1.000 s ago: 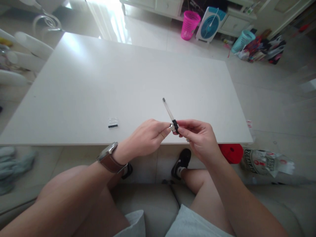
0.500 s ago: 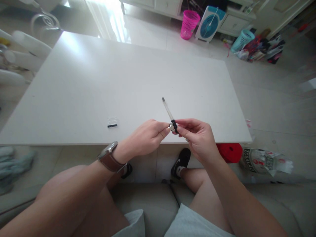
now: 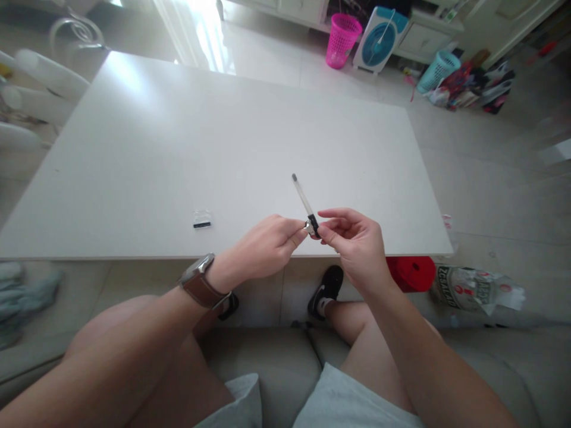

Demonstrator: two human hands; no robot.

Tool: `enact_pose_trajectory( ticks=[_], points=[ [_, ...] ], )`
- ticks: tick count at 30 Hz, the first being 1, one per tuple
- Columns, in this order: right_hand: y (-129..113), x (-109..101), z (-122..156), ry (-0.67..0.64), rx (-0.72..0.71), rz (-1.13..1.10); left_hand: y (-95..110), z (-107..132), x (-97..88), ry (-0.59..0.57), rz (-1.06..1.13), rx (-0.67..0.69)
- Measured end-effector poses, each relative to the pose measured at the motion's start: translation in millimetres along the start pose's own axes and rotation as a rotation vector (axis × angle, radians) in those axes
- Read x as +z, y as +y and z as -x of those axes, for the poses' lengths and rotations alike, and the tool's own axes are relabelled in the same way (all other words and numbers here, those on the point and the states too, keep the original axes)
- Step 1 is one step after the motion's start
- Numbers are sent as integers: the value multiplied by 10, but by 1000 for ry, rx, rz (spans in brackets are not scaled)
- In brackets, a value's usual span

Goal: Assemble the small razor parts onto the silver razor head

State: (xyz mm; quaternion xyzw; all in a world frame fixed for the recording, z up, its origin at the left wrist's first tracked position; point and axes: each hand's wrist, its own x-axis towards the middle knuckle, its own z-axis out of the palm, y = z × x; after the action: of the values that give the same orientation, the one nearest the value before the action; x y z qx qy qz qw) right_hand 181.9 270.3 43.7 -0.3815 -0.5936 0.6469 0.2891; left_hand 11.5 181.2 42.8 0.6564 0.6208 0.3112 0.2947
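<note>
Over the table's near edge, my left hand [image 3: 279, 244] is closed, thumb and forefinger pinching a small shiny silver metal piece [image 3: 308, 227]. Against that piece sits the black lower part of a slim pen-like stick [image 3: 303, 198], with a clear barrel and a dark grey end pointing up and away. My right hand [image 3: 354, 241] has its thumb on the black part, while its forefinger is raised off it. How the silver and black parts join is too small to tell. To the left, a small clear packet with a black strip [image 3: 202, 224] lies on the table.
The white table [image 3: 250, 137] spans the space in front of me. Under its near right edge are a red object [image 3: 411, 274] and a printed plastic bag [image 3: 477, 288]. Beyond it stand a pink basket [image 3: 342, 41] and a blue-and-white fan [image 3: 379, 40]. White chair parts [image 3: 49, 74] are at the left.
My right forefinger has lifted and straightened away from the black part. The left hand keeps its pinch on the silver piece. The view has shifted very slightly.
</note>
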Motion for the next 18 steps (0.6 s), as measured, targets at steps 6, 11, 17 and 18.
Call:
enact_pose_trajectory(
  ticks=[6,11,17,18],
  points=[
    [12,24,-4,32,-29,23,12,17,17,10,-38,-21],
    [23,46,-2,63,-43,31,-2,22,52,29,-61,-20],
    [14,48,-1,57,-45,31,-16,26,72,39,-46,-22],
    [9,46,-1,53,-45,23,-15,26,68,41,-37,-21]
  ],
)
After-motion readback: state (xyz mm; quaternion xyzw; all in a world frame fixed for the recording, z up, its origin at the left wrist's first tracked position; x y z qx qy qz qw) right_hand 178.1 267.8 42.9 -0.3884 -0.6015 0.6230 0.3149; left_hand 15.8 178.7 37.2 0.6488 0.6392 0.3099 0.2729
